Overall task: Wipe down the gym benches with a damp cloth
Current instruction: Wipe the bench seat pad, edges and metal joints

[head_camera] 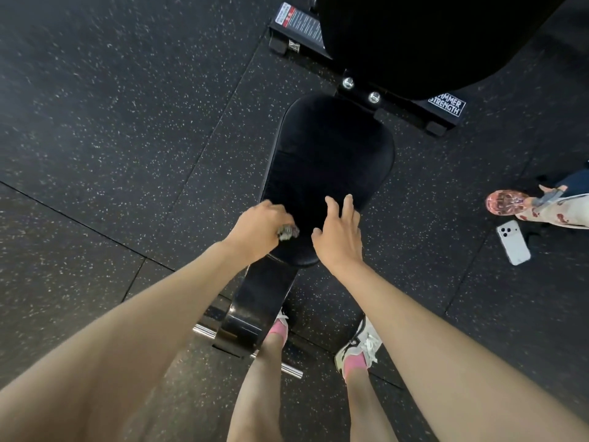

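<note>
A black padded bench seat (pixel 325 161) lies below me, narrow end toward me. My left hand (pixel 258 231) is closed around a small bunched cloth (pixel 287 231) with a grey-and-white pattern, pressed on the seat's near left edge. My right hand (pixel 339 232) hovers over the seat's near right part with fingers spread and nothing in it. A larger black back pad (pixel 430 36) rises at the top.
The bench's black frame (pixel 255 301) and a chrome foot bar (pixel 291 371) run between my feet. A white phone (pixel 513 242) lies on the speckled rubber floor at right. Another person's foot in a pink shoe (pixel 505 202) stands beyond it. A frame crossbar (pixel 444 106) bears a logo.
</note>
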Demonstrator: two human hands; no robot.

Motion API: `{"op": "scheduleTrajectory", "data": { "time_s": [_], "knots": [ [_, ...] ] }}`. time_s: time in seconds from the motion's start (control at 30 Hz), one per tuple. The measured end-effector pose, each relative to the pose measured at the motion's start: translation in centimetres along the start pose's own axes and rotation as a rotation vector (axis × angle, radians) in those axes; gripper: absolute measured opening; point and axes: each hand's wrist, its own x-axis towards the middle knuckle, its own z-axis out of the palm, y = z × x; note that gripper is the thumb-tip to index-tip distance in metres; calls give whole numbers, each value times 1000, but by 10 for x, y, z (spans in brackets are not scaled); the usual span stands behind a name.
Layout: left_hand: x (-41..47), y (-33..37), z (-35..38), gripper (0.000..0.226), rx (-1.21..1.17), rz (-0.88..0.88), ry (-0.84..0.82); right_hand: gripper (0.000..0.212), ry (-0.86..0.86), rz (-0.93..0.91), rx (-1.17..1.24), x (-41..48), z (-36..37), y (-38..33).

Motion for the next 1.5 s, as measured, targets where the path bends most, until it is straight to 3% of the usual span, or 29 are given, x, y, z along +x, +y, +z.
{"op": "scheduleTrajectory", "data": {
  "time_s": [0.1,0.17,0.23,0.3,0.4,0.5,0.6,0.7,0.8,0.93,1.1,1.23,1.5],
  "knots": [
    [0,-11,-24,44,-289,-99,-70,63,9,5,9,7,-6,-6],
    [21,-15,-44,38,-384,-191,95,62,17,-3,10,14,-9,-8],
    [54,-18,-59,39,-320,-213,307,63,18,-12,0,20,-12,-8],
    [90,-19,-69,45,-208,-183,387,63,17,-7,-9,30,-15,-8],
    [115,-20,-62,52,-72,-126,317,63,37,-8,-23,43,-19,-10],
    [88,-23,-45,48,-65,-95,298,62,27,-8,-31,50,-21,-16],
    [50,-25,-38,54,-83,2,135,62,36,19,-29,50,-25,-25],
    [40,-32,-46,57,-170,-51,-18,59,111,124,43,52,-32,-35],
    [59,-36,-69,47,-271,-143,103,57,147,186,131,65,-44,-42],
    [116,-25,-90,38,-188,-108,304,58,129,81,73,82,-52,-37],
    [186,8,-90,50,-40,-33,334,63,135,14,-27,100,-54,-21],
    [196,16,-74,48,160,89,249,64,175,-24,-57,104,-56,-10],
    [131,-10,-45,51,43,-126,368,59,92,-69,-50,104,-67,5]
  ]
}}
